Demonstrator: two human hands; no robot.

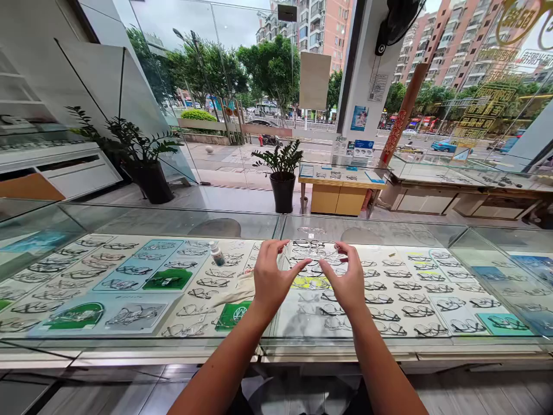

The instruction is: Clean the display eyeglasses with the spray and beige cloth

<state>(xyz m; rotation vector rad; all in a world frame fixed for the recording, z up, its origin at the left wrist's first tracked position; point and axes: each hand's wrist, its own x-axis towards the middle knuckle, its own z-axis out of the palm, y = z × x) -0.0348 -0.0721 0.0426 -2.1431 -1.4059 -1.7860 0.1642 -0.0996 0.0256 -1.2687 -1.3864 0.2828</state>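
Note:
Both hands are raised over the glass display counter, facing each other. My left hand [273,271] pinches one side of a thin-framed pair of eyeglasses [311,252], and the fingers of my right hand [347,274] are closed on the other side. The frame's outline partly blends with the spectacles lying under the glass behind it. To the left of my left hand stands a small white spray bottle [216,254]. A beige cloth [235,290] lies near my left wrist, beside a green cloth with a round white logo [234,315].
Rows of spectacles [418,311] fill the glass display counter [129,340] on both sides. Beyond it are potted plants [283,193], a small wooden display table [339,196] and a large shop window facing the street. More glass cases [432,199] stand at the right.

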